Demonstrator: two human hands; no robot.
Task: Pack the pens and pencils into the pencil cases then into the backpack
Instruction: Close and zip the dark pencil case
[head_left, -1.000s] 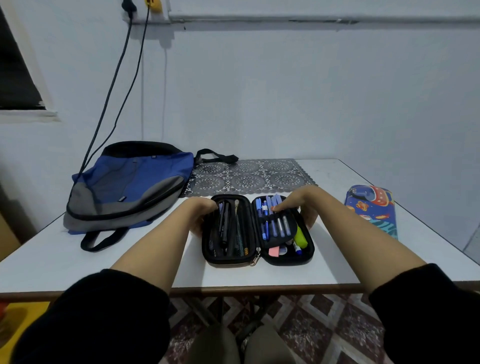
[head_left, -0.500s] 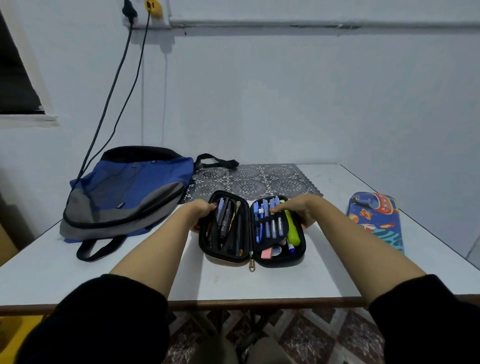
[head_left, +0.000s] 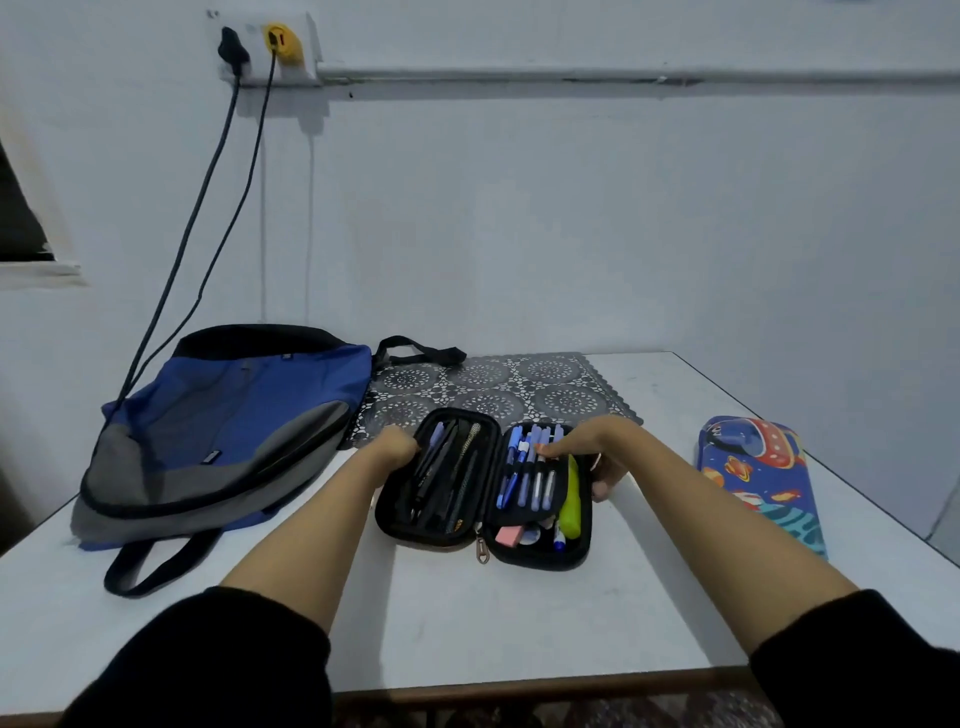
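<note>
The black pencil case (head_left: 426, 538) lies open on the table (head_left: 467, 623), between your 2 hands, with pens (head_left: 535, 483) inside. Your left grip (head_left: 397, 447) is curled on its left edge. Your right grip (head_left: 587, 447) holds its right edge, 1 finger touching the pens. The backpack (head_left: 228, 421) lies at the left, the colourful pencil case (head_left: 758, 478) at the right.

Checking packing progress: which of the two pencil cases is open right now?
The black case in the middle, unfolded flat with pens showing; the space-print case at the right lies shut.
</note>
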